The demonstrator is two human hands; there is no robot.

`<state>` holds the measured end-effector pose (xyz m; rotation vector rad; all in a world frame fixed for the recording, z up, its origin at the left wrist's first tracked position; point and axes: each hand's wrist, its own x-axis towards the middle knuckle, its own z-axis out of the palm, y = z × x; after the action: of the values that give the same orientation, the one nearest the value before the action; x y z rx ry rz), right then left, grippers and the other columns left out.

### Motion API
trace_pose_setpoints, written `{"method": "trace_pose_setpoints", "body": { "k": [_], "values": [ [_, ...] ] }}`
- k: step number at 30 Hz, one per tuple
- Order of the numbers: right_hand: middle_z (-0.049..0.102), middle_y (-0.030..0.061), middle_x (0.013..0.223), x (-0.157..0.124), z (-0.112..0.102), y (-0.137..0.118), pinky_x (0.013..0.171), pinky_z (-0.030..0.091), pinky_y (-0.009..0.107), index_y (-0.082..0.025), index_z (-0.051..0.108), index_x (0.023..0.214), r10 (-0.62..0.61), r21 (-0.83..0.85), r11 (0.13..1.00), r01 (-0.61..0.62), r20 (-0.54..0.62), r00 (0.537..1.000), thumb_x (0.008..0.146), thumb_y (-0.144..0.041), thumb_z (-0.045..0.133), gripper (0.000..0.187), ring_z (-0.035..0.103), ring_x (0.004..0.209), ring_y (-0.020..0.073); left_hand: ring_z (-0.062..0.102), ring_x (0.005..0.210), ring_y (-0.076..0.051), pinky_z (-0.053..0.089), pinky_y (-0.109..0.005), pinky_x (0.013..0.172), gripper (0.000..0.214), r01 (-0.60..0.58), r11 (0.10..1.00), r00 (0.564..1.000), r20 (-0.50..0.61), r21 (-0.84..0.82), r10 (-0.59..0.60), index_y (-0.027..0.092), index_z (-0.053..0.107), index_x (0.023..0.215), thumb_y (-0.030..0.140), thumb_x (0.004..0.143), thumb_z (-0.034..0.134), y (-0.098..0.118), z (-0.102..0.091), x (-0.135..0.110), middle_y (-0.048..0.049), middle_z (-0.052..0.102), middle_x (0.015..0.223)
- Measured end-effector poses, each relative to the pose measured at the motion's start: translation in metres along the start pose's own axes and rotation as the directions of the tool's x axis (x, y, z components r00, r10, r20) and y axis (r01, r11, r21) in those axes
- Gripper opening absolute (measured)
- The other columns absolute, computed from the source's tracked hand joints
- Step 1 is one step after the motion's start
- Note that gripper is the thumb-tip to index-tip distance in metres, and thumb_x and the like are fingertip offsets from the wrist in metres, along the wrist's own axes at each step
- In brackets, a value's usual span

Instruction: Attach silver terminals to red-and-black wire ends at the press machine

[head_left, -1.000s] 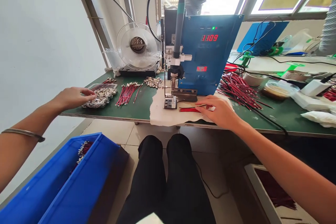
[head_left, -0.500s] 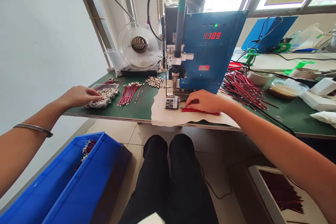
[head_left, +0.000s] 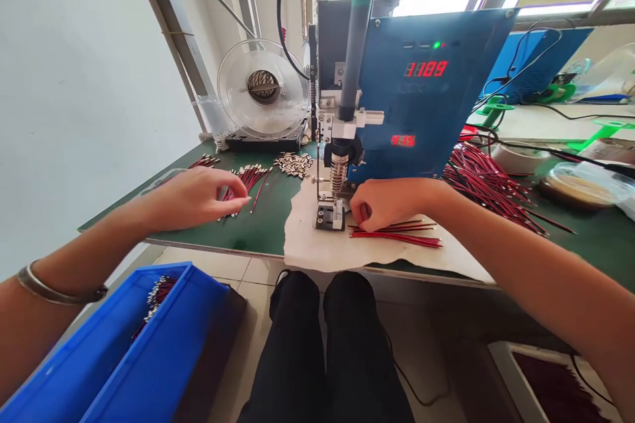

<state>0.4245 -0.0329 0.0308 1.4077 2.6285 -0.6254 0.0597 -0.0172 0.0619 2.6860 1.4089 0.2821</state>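
Observation:
My left hand hovers over the green table beside a bundle of red wires with metal ends. Its fingertips are pinched together; what they hold is too small to see. My right hand is curled shut at the left ends of a few loose red wires lying on a white sheet. It sits just right of a small metal fixture under the soldering tip of a blue machine.
A clear wire reel and a pile of metal terminals stand behind. A heap of red wires lies to the right. A blue bin sits by my left knee, and a tray on the floor at right.
My left hand left the bag of terminals and moved right with its fingers pinched. My right hand drew the red wires toward the fixture and closed. The view moved closer.

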Motion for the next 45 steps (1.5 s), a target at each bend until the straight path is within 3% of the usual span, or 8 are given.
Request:
{"method": "trace_pose_setpoints", "body": {
  "k": [3, 7, 17, 26, 34, 38, 42, 45],
  "values": [
    [0.081, 0.001, 0.075, 0.0, 0.002, 0.002, 0.058, 0.049, 0.031, -0.026, 0.077, 0.07, 0.002, 0.015, 1.0, -0.002, 0.004, 1.0, 0.075, -0.024, 0.074, 0.006, 0.072, 0.067, 0.0207, 0.063, 0.058, -0.018, 0.045, -0.028, 0.052, 0.027, -0.082, 0.992, 0.941, 0.321, -0.098, 0.11, 0.029, 0.088, 0.088, 0.047, 0.092, 0.068, 0.027, -0.001, 0.032, -0.0018, 0.078, 0.073],
    [0.08, 0.0009, 0.078, -0.005, 0.008, 0.006, 0.062, 0.051, 0.032, -0.025, 0.077, 0.075, 0.013, 0.03, 0.999, -0.012, -0.041, 0.999, 0.079, -0.024, 0.073, 0.006, 0.072, 0.069, 0.0201, 0.062, 0.055, -0.016, 0.043, -0.025, 0.049, 0.019, -0.157, 0.966, 0.766, 0.591, -0.207, 0.251, 0.029, 0.088, 0.078, 0.026, 0.085, 0.07, 0.06, -0.002, 0.077, -0.0004, 0.077, 0.069],
    [0.078, -0.0048, 0.068, -0.02, 0.017, 0.017, 0.061, 0.051, 0.032, -0.029, 0.077, 0.076, -0.11, 0.119, 0.981, 0.15, -0.293, 0.95, 0.09, -0.023, 0.072, 0.016, 0.072, 0.065, 0.019, 0.069, 0.058, -0.015, 0.046, -0.023, 0.053, 0.026, -0.285, 0.863, 0.579, 0.643, -0.417, 0.502, 0.028, 0.082, 0.069, 0.008, 0.082, 0.073, 0.081, 0.025, 0.116, 0.0024, 0.082, 0.07],
    [0.08, 0.0019, 0.084, -0.018, 0.013, 0.023, 0.066, 0.054, 0.029, -0.022, 0.08, 0.094, -0.168, 0.264, 0.934, 0.24, -0.268, 0.949, 0.099, -0.037, 0.069, 0.019, 0.07, 0.07, 0.0166, 0.069, 0.067, -0.013, 0.046, -0.019, 0.054, 0.007, -0.157, 0.81, 0.56, 0.625, -0.565, 0.544, 0.019, 0.081, 0.088, 0.024, 0.091, 0.077, 0.052, 0.027, 0.121, -0.0018, 0.085, 0.082],
    [0.076, 0.0009, 0.08, -0.015, 0.02, 0.032, 0.058, 0.047, 0.027, -0.022, 0.081, 0.095, -0.228, 0.323, 0.889, 0.326, -0.305, 0.925, 0.102, -0.033, 0.069, 0.017, 0.063, 0.064, 0.014, 0.064, 0.061, -0.014, 0.043, -0.02, 0.045, 0.009, -0.013, 0.908, 0.516, 0.775, -0.419, 0.365, 0.02, 0.077, 0.087, 0.028, 0.086, 0.075, 0.047, 0.033, 0.127, -0.0025, 0.086, 0.087],
    [0.072, -0.0012, 0.073, -0.012, 0.024, 0.034, 0.052, 0.04, 0.026, -0.022, 0.081, 0.097, -0.256, 0.251, 0.903, 0.349, -0.338, 0.906, 0.105, -0.032, 0.068, 0.019, 0.056, 0.056, 0.0112, 0.059, 0.061, -0.013, 0.041, -0.02, 0.049, 0.008, -0.019, 0.953, 0.621, 0.744, -0.301, 0.247, 0.02, 0.072, 0.076, 0.025, 0.083, 0.07, 0.039, 0.032, 0.133, -0.0007, 0.08, 0.078],
    [0.074, 0.0003, 0.076, -0.009, 0.028, 0.034, 0.054, 0.04, 0.029, -0.021, 0.08, 0.095, -0.354, 0.001, 0.908, 0.42, -0.537, 0.766, 0.102, -0.022, 0.063, 0.018, 0.052, 0.054, 0.0113, 0.06, 0.063, -0.015, 0.042, -0.022, 0.051, 0.007, 0.004, 0.98, 0.718, 0.682, -0.199, 0.135, 0.021, 0.07, 0.071, 0.024, 0.076, 0.066, 0.035, 0.035, 0.138, -0.0013, 0.076, 0.074],
    [0.073, -0.0005, 0.075, -0.01, 0.028, 0.034, 0.056, 0.04, 0.03, -0.022, 0.076, 0.092, -0.407, -0.124, 0.902, 0.414, -0.563, 0.719, 0.103, -0.02, 0.063, 0.017, 0.05, 0.052, 0.0115, 0.062, 0.066, -0.016, 0.044, -0.022, 0.054, 0.006, 0.01, 0.981, 0.754, 0.646, -0.195, 0.12, 0.021, 0.07, 0.07, 0.024, 0.073, 0.066, 0.035, 0.038, 0.138, -0.002, 0.075, 0.072]
  ]
}}
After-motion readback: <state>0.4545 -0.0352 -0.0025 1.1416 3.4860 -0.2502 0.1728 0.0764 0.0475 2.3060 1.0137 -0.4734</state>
